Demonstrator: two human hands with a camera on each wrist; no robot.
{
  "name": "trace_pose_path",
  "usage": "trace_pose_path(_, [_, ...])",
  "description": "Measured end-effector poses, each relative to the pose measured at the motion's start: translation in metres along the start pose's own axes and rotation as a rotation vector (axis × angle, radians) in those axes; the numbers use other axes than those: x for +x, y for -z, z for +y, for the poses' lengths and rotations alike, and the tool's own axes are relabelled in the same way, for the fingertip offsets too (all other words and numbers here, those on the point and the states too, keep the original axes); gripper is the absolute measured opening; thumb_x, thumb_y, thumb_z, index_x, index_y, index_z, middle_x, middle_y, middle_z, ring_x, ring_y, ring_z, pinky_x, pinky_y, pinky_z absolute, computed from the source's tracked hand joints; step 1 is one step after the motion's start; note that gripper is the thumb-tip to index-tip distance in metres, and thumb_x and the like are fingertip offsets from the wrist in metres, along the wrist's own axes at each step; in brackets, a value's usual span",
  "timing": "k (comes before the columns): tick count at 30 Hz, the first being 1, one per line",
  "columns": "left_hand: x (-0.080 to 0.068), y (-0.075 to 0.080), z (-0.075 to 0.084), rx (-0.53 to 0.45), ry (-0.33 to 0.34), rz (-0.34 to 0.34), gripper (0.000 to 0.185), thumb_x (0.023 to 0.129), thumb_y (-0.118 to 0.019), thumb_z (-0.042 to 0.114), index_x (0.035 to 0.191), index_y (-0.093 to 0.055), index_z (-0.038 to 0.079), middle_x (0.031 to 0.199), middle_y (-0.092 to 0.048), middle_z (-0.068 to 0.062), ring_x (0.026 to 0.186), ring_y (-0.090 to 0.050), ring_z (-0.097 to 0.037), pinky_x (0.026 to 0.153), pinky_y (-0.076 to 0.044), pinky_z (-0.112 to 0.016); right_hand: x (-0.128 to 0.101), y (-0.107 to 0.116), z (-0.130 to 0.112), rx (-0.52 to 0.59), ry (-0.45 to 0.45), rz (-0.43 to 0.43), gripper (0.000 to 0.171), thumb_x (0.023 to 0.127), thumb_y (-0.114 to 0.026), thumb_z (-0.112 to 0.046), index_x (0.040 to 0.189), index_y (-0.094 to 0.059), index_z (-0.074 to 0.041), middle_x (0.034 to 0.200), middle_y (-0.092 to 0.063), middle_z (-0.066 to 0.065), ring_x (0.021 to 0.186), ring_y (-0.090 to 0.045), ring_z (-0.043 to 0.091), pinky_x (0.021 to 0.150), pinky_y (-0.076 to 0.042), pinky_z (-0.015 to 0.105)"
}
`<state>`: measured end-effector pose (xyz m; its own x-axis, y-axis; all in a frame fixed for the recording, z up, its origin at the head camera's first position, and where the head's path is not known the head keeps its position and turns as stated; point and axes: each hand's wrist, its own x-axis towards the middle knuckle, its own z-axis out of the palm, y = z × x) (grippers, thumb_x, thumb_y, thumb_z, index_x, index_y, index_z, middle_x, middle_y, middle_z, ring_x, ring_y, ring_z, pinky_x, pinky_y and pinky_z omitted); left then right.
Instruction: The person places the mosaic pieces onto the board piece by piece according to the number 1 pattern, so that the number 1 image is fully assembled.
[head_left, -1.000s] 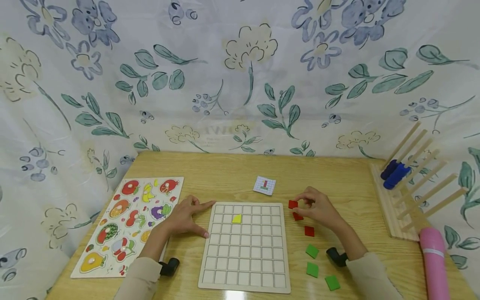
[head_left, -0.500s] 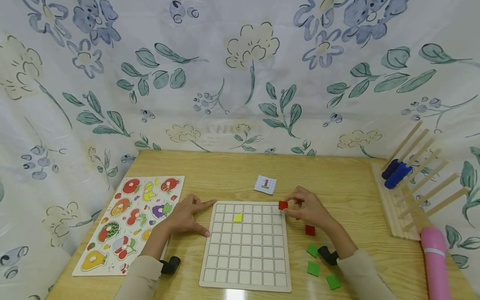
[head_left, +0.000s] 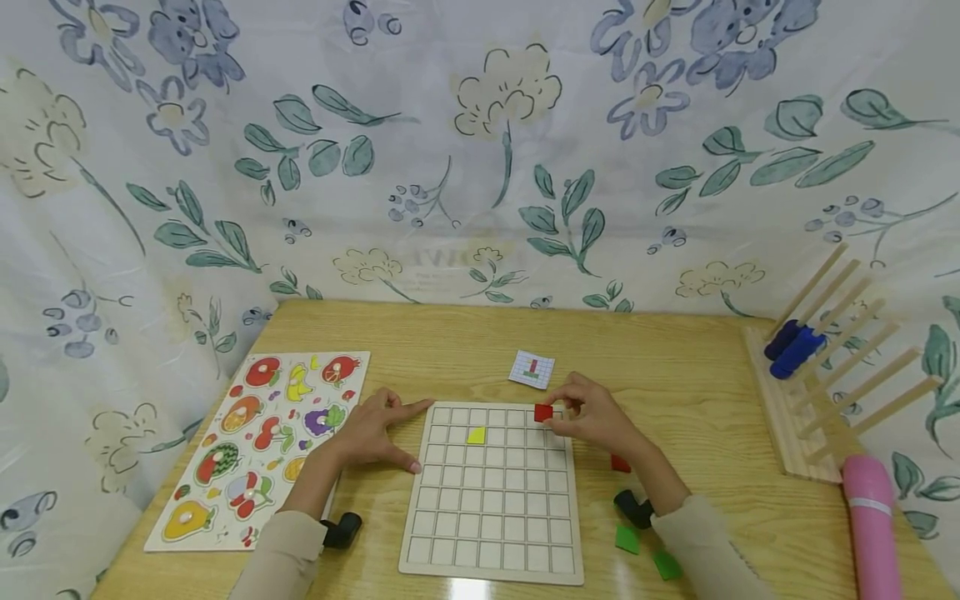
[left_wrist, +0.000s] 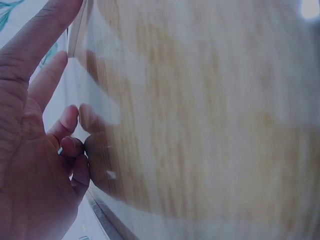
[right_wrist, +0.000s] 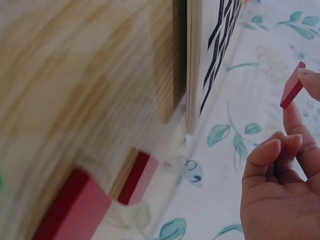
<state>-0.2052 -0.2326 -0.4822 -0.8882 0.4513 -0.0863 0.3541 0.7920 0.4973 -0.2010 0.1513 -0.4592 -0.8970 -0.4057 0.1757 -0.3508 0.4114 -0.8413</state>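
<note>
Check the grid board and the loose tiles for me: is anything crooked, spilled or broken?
Only one oddity: the yellow tile on the grid board looks like a wedge sitting crooked in its cell, not filling it squarely. The right hand pinches a red tile over the board's top edge. No spill or damage shows.

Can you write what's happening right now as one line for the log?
right hand: pinches red square tile over grid board top right | left hand: rests at board's left edge | yellow piece: in grid
</note>
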Motion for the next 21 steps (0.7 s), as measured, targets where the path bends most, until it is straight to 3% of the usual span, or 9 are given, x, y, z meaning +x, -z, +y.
trace_pose_path(10, [0.000, 0.000, -0.001, 0.003, -0.011, 0.007, 0.100, 0.057, -0.087, 0.062, 0.146, -0.051, 0.035, 0.097, -0.032, 0.000, 0.084, -0.030, -0.017, 0.072, -0.025, -0.032, 0.006, -0.012, -0.001, -0.012, 0.032, -0.005, 0.017, 0.079, -0.081, -0.009, 0.095, -0.075, -0.008, 0.082, -0.049, 0.011, 0.074, -0.045, 0.021, 0.063, -0.039, 0.024])
trace_pose_path(21, [-0.001, 0.002, -0.001, 0.017, -0.036, 0.017, 0.100, 0.058, -0.088, 0.061, 0.146, -0.052, 0.030, 0.096, -0.033, -0.001, 0.083, -0.031, -0.017, 0.070, -0.026, -0.031, 0.012, -0.027, -0.009, 0.018, 0.003, -0.049, 0.017, 0.080, -0.080, -0.009, 0.096, -0.075, -0.006, 0.085, -0.050, 0.015, 0.076, -0.046, 0.025, 0.066, -0.038, 0.024])
